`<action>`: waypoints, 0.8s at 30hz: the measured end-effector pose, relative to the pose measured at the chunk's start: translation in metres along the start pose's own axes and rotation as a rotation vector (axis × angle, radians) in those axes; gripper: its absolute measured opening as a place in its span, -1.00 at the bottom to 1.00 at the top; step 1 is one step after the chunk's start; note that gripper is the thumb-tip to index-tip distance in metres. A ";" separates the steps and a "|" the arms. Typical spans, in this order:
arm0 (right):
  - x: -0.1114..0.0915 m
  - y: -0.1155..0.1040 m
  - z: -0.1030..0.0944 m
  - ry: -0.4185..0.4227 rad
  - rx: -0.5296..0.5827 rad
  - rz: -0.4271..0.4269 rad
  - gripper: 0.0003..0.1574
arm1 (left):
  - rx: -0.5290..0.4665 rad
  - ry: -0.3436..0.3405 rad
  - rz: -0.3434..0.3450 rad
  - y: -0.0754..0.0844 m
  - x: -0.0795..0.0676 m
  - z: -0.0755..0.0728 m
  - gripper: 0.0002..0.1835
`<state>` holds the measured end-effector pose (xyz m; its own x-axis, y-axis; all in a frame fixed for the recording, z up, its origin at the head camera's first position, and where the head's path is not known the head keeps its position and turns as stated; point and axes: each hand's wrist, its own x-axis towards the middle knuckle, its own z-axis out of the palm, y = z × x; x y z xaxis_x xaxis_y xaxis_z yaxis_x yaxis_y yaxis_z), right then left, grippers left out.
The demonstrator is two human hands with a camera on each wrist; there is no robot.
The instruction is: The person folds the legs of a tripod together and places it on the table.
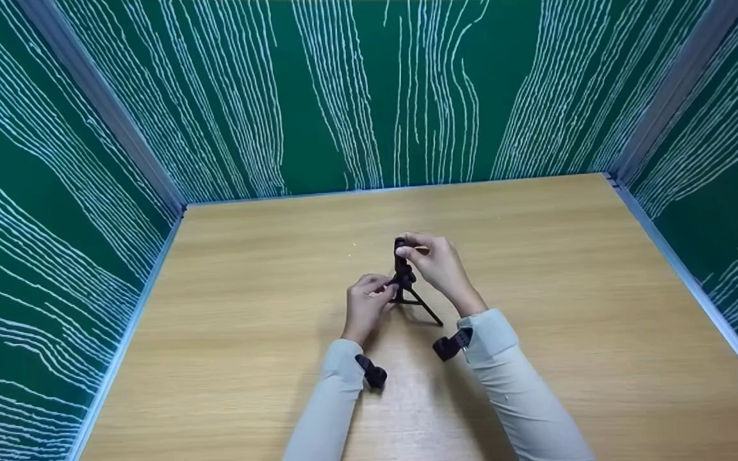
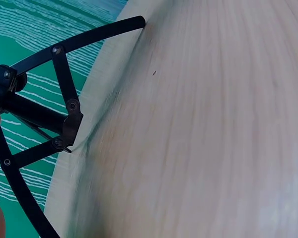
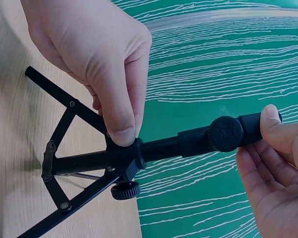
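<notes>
- Black tripod (image 3: 161,148) is upright, legs (image 3: 52,89) spread, near the middle of the table (image 1: 247,288)
- Left hand (image 1: 364,304) pinches its hub (image 3: 125,158); right hand (image 1: 439,262) pinches its top (image 3: 251,127)
- Step seems to be adjusting the upper part; next move likely needs a steady hub

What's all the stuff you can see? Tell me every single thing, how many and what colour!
tripod: one, black, held by both hands
knobs: at least two, black, on the tripod
table: one, light wood, under the hands
tiny specks: a few, white or dark, on the table
walls: three, green with white wavy lines, around the table
posts: two, grey, in the wall corners
wrist cameras: two, black, one on each wrist
sleeves: two, pale, on the arms
left hand: one, bare, at the tripod's middle
right hand: one, bare, at its top
</notes>
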<state>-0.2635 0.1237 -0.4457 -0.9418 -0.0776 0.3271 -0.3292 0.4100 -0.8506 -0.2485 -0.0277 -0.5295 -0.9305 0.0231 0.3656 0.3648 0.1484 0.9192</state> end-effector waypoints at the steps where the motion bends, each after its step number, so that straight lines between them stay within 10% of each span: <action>1: 0.000 0.000 0.000 0.003 -0.004 -0.003 -0.71 | -0.004 -0.002 0.003 0.001 0.000 0.000 -0.88; 24: -0.002 -0.001 0.001 0.004 0.018 -0.003 -0.69 | 0.033 -0.016 0.012 0.002 0.000 -0.003 -0.86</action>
<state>-0.2618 0.1229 -0.4456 -0.9406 -0.0754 0.3310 -0.3331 0.3932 -0.8570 -0.2473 -0.0308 -0.5270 -0.9266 0.0405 0.3738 0.3747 0.1804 0.9094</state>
